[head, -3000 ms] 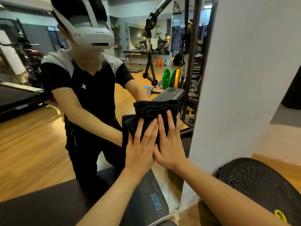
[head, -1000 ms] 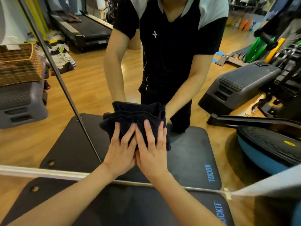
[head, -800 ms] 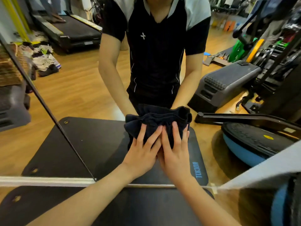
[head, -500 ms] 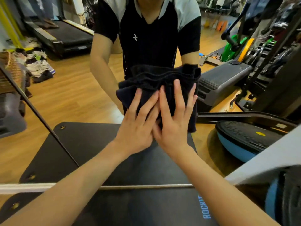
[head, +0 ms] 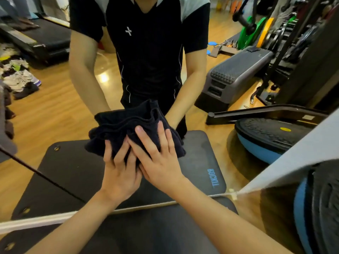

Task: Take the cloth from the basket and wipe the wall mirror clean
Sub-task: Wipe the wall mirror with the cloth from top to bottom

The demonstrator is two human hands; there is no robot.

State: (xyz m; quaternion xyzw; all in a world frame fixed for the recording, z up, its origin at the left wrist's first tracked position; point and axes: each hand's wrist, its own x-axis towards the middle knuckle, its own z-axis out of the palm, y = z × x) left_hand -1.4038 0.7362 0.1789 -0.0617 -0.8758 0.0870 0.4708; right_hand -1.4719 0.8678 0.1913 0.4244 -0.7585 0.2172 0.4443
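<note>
Cloth (head: 128, 131), dark and bunched, sits mid-frame against the wall mirror (head: 55, 110), pressed by the left hand (head: 120, 173) and right hand (head: 159, 158), fingers spread flat rather than curled round it. Loose folds could slip free and smear. Half a second ago it was higher up the glass.

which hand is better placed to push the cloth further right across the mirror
Right, probably. The right hand lies flat on the cloth's right side, overlapping the left hand; unwiped mirror remains toward the right edge.
</note>
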